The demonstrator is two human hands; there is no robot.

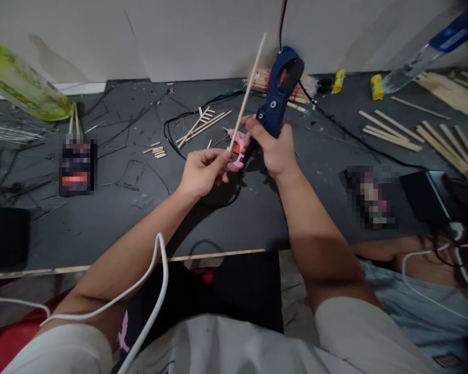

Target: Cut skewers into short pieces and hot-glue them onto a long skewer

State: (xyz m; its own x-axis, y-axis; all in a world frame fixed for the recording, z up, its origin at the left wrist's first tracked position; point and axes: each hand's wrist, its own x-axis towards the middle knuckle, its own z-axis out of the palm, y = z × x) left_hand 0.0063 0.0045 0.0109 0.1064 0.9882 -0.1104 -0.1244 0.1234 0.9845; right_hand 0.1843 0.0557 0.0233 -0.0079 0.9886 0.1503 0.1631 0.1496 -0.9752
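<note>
Over the surface (pixel 113 218), the left hand (pixel 203 170) pinches a stick (pixel 249 85) beside the cutter (pixel 273 101) the right hand (pixel 277 148) grips, perhaps, in this dim view, readying a cut that calls for steady alignment.

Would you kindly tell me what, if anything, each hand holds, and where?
The left hand holds the thin wooden stick near its lower end; the right hand grips the blue tool around its lower part.

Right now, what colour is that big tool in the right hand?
The tool is dark blue, seen best in the head view.
</note>
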